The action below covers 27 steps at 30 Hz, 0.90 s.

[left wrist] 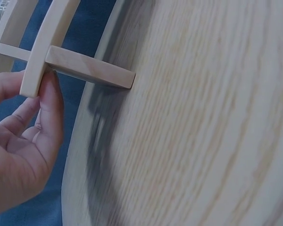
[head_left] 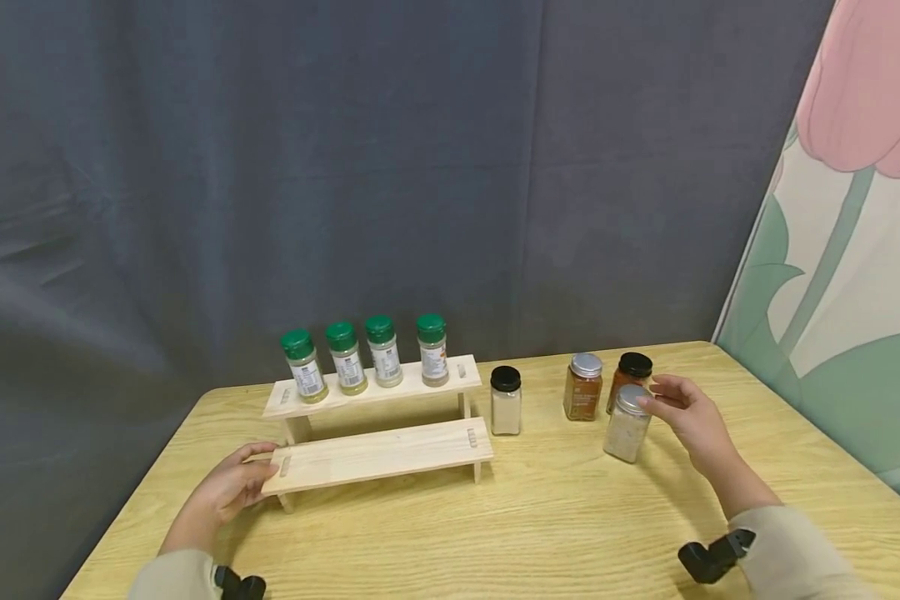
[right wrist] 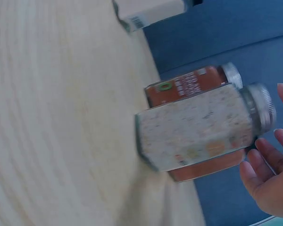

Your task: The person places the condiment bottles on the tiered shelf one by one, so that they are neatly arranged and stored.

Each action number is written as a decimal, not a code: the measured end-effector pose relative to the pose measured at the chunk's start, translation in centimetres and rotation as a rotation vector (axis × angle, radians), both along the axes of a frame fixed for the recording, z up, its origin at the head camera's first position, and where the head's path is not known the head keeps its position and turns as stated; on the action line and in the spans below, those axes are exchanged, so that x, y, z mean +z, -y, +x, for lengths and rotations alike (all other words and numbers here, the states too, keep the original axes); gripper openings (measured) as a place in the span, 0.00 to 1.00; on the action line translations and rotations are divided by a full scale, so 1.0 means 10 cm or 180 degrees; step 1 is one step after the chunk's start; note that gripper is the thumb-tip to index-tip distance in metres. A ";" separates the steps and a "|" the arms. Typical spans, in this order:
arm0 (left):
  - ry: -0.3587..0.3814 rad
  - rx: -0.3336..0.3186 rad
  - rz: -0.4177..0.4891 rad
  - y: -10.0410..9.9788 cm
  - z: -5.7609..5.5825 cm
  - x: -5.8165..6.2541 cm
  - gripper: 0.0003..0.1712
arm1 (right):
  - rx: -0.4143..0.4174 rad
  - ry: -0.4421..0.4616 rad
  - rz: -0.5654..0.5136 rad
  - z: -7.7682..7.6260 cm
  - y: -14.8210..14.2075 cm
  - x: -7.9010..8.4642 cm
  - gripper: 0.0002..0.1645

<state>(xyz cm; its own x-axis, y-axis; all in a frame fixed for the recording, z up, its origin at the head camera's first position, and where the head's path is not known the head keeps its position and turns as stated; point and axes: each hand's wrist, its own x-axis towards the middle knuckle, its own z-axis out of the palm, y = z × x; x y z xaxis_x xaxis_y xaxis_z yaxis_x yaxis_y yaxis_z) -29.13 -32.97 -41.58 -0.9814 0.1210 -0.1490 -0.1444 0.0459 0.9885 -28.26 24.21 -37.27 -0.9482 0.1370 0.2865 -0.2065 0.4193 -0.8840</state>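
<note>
My left hand [head_left: 242,482] pinches the left end of the lower tier of a wooden step rack [head_left: 382,452]; the left wrist view shows thumb and fingers on the board's end [left wrist: 35,77] above its leg. At the right, my right hand [head_left: 686,414] is beside a square glass jar [head_left: 627,433] of pale flakes with a silver lid. In the right wrist view its parted fingers [right wrist: 262,165] lie close by the lid [right wrist: 262,109]. Behind that jar stands a black-lidded jar [head_left: 633,365] of reddish spice, partly hidden. A silver-lidded jar [head_left: 582,392] of red-brown spice stands to its left.
Several green-capped spice bottles [head_left: 386,358] stand along the rack's upper tier [head_left: 450,377]. Just right of the rack is a black-lidded jar [head_left: 506,408] of pale powder. The wooden table [head_left: 555,517] ends at a dark curtain [head_left: 390,167] and a flower-patterned panel [head_left: 855,275].
</note>
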 end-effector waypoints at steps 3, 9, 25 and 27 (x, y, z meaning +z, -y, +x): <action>0.0023 0.0046 -0.0025 -0.01 0.00 0.02 0.29 | 0.0054 0.0151 -0.0034 -0.03 0.01 -0.08 0.35; 0.0051 -0.0019 0.0068 -0.01 0.00 0.04 0.26 | 0.0139 0.0231 0.0011 -0.07 0.05 -0.16 0.36; 0.0150 -0.0261 0.0549 0.06 0.02 -0.01 0.20 | -0.0115 0.0116 -0.0047 -0.05 0.13 -0.24 0.34; 0.0134 -0.0254 0.0556 0.04 0.01 0.01 0.20 | -0.0163 0.0000 -0.0066 -0.18 0.03 -0.40 0.34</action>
